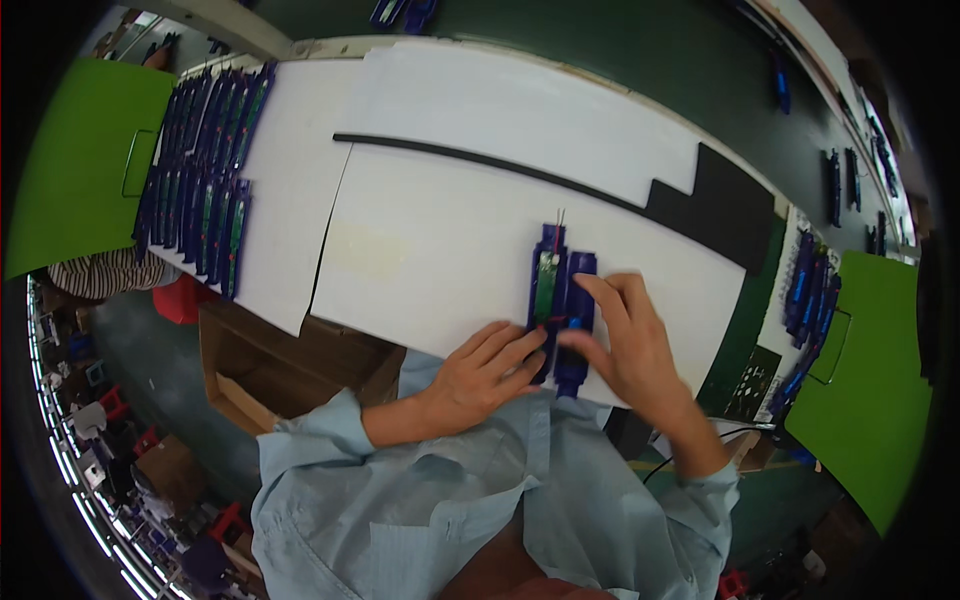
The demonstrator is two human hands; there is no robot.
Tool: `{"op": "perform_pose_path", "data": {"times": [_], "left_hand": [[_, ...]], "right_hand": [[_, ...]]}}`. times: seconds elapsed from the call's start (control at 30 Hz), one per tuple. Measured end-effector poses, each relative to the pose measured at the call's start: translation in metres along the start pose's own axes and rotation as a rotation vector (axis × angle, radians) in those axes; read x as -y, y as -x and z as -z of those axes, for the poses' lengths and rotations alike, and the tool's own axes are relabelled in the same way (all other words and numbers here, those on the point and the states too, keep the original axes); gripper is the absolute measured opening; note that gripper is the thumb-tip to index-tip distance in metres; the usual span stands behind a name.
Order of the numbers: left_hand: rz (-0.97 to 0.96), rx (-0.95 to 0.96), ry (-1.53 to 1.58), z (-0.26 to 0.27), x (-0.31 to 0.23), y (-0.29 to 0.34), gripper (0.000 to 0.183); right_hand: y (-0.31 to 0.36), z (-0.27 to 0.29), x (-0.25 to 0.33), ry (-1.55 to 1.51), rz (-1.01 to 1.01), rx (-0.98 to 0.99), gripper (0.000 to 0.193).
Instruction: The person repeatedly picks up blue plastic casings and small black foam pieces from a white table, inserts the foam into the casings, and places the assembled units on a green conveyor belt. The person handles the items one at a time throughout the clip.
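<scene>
Two long, narrow purple-blue plastic housing halves lie side by side, lengthwise, at the near edge of the white worktop. In the left housing half (549, 235) sits a green circuit board (545, 289), with thin wires sticking up at its far end. The right housing half (575, 372) looks darker inside; a short red wire seems to run between the two. My left hand (478, 378) lies with fingers stretched out, their tips touching the left half's near end. Over the right half's side, my right hand (637, 350) is open, thumb and forefinger apart, slightly blurred; whether they touch it I cannot tell.
Rows of similar housings with green boards (205, 190) stand at the far left beside a green panel (85, 170). More purple-blue housings (808, 290) lie at the right near another green panel (870, 380). A black strip (480, 160) crosses the worktop. A cardboard box (290, 365) stands below left.
</scene>
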State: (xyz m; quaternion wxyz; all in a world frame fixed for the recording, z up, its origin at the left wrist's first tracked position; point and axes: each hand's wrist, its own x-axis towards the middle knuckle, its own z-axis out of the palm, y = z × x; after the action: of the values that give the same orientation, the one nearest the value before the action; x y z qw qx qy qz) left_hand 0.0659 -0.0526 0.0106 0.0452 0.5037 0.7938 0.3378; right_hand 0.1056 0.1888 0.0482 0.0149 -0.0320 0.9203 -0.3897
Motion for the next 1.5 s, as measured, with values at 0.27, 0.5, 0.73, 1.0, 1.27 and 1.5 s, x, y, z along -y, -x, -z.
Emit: {"op": "perform_pose_path", "data": {"times": [0.27, 0.5, 0.73, 1.0, 1.27, 1.5], "left_hand": [[-0.165, 0.008, -0.024, 0.038, 0.009, -0.053, 0.036], [-0.197, -0.044, -0.142, 0.031, 0.127, -0.256, 0.031], [-0.144, -0.185, -0.132, 0.006, 0.128, -0.26, 0.038], [-0.128, 0.061, -0.008, -0.018, 0.093, -0.181, 0.039], [-0.192, 0.017, -0.057, -0.031, 0.09, -0.185, 0.036], [0.244, 0.013, 0.447, -0.017, 0.066, -0.163, 0.041]], "right_hand": [[0.001, 0.039, -0.013, -0.301, -0.177, 0.194, 0.076], [-0.186, 0.117, -0.145, -0.463, -0.242, 0.118, 0.066], [-0.244, 0.19, -0.29, 0.65, -0.289, -0.822, 0.087], [-0.22, 0.251, -0.393, 0.537, -0.695, -0.621, 0.056], [-0.019, 0.336, -0.477, 0.826, -1.011, -0.778, 0.05], [-0.063, 0.206, -0.313, 0.254, -0.448, -0.61, 0.04]]}}
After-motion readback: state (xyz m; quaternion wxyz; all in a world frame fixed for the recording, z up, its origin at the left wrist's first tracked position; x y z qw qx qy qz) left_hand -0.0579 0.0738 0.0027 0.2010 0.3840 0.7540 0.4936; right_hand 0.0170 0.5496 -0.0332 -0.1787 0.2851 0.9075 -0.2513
